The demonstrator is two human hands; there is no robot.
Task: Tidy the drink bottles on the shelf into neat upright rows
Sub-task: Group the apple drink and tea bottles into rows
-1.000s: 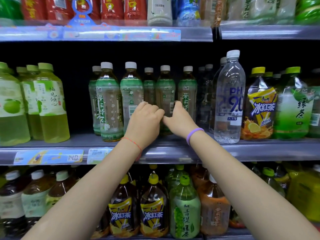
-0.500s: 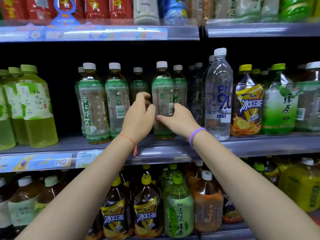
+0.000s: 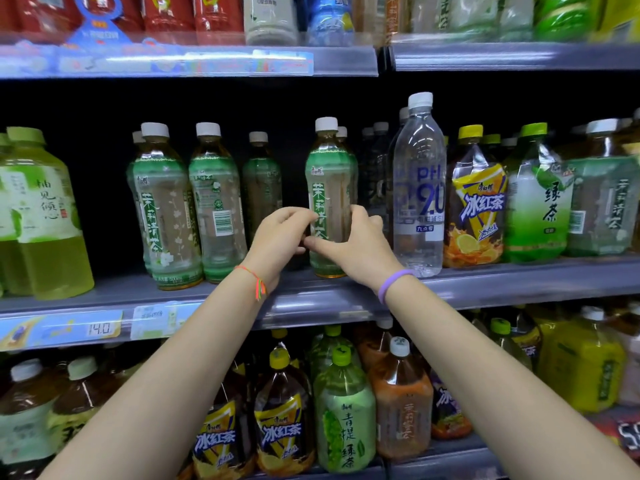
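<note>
Held bottle: your jasmine tea bottle [image 3: 328,199] stands upright at the front edge of the middle shelf [image 3: 519,282], its label facing you, white cap on top.
Left hand: your left hand [image 3: 277,242] curls its fingers round the bottle's left side, low on the label.
Right hand: your right hand [image 3: 360,245] wraps the bottle's right side, thumb stretched across the front near the base; fingers behind the bottle are hidden.
Base contact: the bottom appears to rest on the shelf, though your hands cover part of it, so you cannot be sure.
Neighbours to your left: three matching green-label bottles [image 3: 214,206] stand upright, one set further back, with a gap between them and the held bottle.
Neighbour to your right: a tall clear water bottle [image 3: 420,188] stands just beside your right hand.
Further right: iced tea bottles [image 3: 476,202] with yellow caps.
Wrists: an orange string [image 3: 254,277] on your left, a purple band [image 3: 393,282] on your right.
</note>
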